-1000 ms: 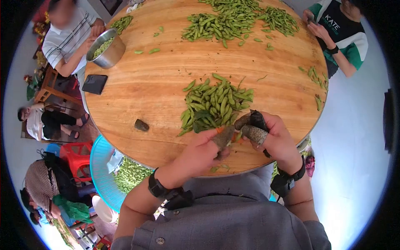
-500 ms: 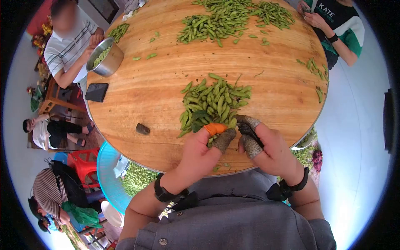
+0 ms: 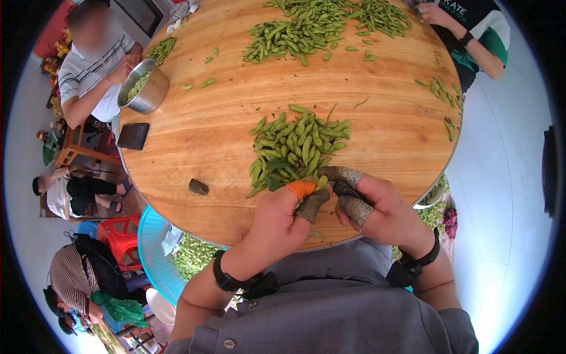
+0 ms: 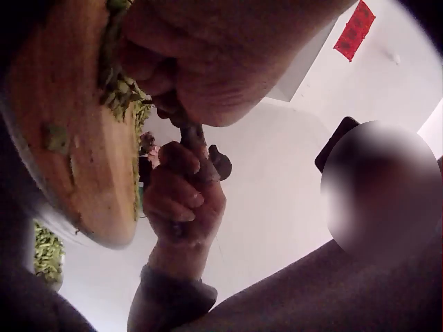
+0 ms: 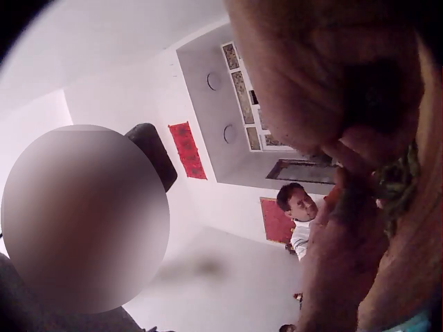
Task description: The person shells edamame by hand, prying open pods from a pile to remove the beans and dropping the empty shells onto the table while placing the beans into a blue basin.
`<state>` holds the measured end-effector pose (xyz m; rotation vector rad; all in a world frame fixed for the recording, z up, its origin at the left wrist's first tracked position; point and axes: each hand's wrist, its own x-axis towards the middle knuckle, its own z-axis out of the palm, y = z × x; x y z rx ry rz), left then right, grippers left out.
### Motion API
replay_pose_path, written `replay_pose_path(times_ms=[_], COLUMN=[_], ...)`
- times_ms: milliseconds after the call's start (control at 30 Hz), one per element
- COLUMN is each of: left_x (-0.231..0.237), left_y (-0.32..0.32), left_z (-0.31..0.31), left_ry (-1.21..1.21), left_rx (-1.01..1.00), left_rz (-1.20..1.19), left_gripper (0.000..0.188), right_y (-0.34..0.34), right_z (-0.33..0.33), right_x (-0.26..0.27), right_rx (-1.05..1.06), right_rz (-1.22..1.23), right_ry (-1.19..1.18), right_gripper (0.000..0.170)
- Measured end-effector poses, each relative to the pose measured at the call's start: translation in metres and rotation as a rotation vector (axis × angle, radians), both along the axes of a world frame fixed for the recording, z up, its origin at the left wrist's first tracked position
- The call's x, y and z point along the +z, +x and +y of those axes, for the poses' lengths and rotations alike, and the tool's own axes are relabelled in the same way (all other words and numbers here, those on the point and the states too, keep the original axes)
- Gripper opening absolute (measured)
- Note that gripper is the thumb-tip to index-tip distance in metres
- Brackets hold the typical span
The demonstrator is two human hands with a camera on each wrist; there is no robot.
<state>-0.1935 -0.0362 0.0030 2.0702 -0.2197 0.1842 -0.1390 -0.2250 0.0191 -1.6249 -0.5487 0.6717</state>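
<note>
A heap of green pods (image 3: 298, 141) lies on the round wooden table, just beyond both hands. The left hand (image 3: 277, 218), with an orange cover on one finger and a grey one on the thumb, pinches a green pod (image 3: 322, 182) at its fingertips. Close against it, the right hand (image 3: 377, 206) wears grey speckled covers on finger and thumb and grips a small black object (image 3: 345, 190) whose tip is at the pod. In the left wrist view the right hand (image 4: 183, 194) shows with curled fingers; the pod is hidden there.
A dark stub (image 3: 198, 187) and a black phone (image 3: 133, 135) lie on the left of the table (image 3: 200, 130). A person steadies a metal pot (image 3: 144, 88) at the far left. More pods (image 3: 300, 32) lie at the back. A blue basket (image 3: 154, 253) stands below the left edge.
Over the last second the two hands have come closer together, and the pod now shows between their fingertips. The head view has shifted slightly.
</note>
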Motion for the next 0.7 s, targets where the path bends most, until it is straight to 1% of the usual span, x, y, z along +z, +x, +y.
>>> replay_pose_path(times_ms=[67, 100, 167, 200, 267, 300, 367, 400, 467, 500, 567, 600, 667, 700], left_x=[-0.002, -0.002, -0.001, -0.002, -0.004, -0.003, 0.001, 0.002, 0.003, -0.003, -0.021, -0.020, -0.018, -0.012], left_y=[-0.001, -0.001, -0.001, -0.001, -0.002, -0.002, -0.003, -0.002, 0.000, 0.001, 0.007, 0.008, 0.010, 0.009], left_z=[0.002, 0.003, 0.004, 0.005, 0.006, 0.008, 0.013, 0.011, 0.003, 0.000, -0.002, -0.001, 0.000, 0.000], left_ry=[0.154, 0.153, 0.316, 0.315, -0.561, -0.562, -1.135, -1.135, -0.648, -0.648, -0.417, -0.417, -0.041, -0.041], left_rx=[0.000, -0.001, -0.018, -0.019, -0.067, -0.067, -0.204, -0.204, -0.067, -0.065, -0.148, -0.149, -0.113, -0.113], left_rz=[-0.084, -0.083, -0.148, -0.147, 0.390, 0.392, 0.780, 0.781, 0.524, 0.526, 0.138, 0.140, -0.064, -0.061], left_gripper=[0.037, 0.037, 0.029, 0.029, 0.021, 0.021, 0.017, 0.017, 0.013, 0.013, 0.011, 0.011, 0.013, 0.013], right_y=[0.001, 0.001, 0.001, 0.002, 0.003, 0.004, 0.004, 0.004, 0.003, 0.001, -0.003, -0.002, 0.000, 0.001], right_z=[0.000, 0.001, 0.005, 0.006, 0.007, 0.006, 0.006, 0.006, 0.005, 0.007, 0.009, 0.009, 0.007, 0.007], right_x=[0.000, -0.002, -0.008, -0.002, 0.016, 0.017, 0.018, 0.013, 0.000, 0.000, 0.000, 0.000, 0.000, -0.002], right_rx=[0.021, 0.020, -0.025, -0.027, -0.035, -0.036, -0.042, -0.043, 0.031, 0.032, 0.015, 0.013, 0.007, 0.007], right_rz=[0.023, 0.024, 0.047, 0.048, 0.721, 0.722, 0.879, 0.880, 0.241, 0.245, -0.183, -0.182, -0.139, -0.137], right_ry=[-0.017, -0.017, 0.001, 0.001, 0.188, 0.187, 0.238, 0.237, 0.051, 0.051, -0.004, -0.003, -0.034, -0.033], right_gripper=[0.026, 0.026, 0.023, 0.023, 0.023, 0.023, 0.025, 0.025, 0.028, 0.028, 0.029, 0.029, 0.030, 0.030])
